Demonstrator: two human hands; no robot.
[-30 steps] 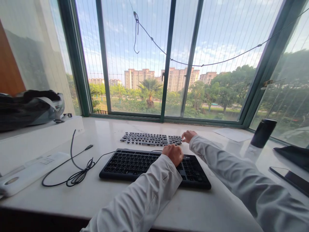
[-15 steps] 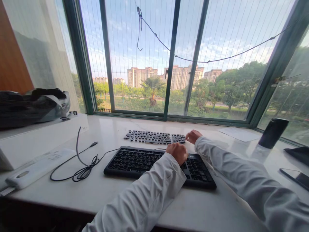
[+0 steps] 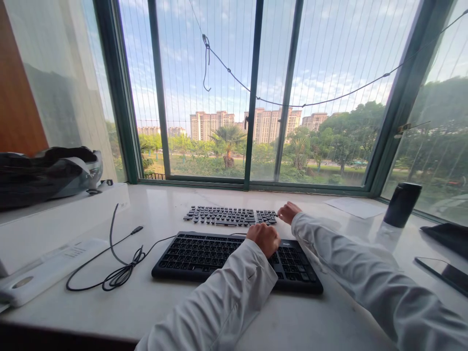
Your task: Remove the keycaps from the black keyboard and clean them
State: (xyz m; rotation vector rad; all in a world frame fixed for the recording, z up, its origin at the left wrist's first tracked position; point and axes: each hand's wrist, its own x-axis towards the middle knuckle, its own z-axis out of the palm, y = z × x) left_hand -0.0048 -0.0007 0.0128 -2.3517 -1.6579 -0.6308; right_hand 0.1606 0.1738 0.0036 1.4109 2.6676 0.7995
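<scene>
A black keyboard [image 3: 204,249] lies on the white counter, its key bed bare of the usual flat key tops. Behind it, loose black keycaps [image 3: 223,215] are laid out in rows. My right hand [image 3: 289,212] reaches to the right end of those rows, its fingertips pinched on a small dark keycap there. Over the keyboard, right of its middle, is my left hand [image 3: 263,239] with fingers curled in. The back of the hand hides its fingertips and anything they may hold.
A coiled black cable [image 3: 122,275] lies left of the keyboard, near a white power strip [image 3: 54,270]. A white box [image 3: 73,202] bears a black bag-like object [image 3: 47,170]. Rightward are paper [image 3: 354,207], a black cylinder [image 3: 402,204] and a phone [image 3: 444,273]. A window stands behind.
The view has tilted up and turned slightly right, so the counter sits lower and further left in the picture. Both hands keep nearly the same places over the keyboard and keycaps.
</scene>
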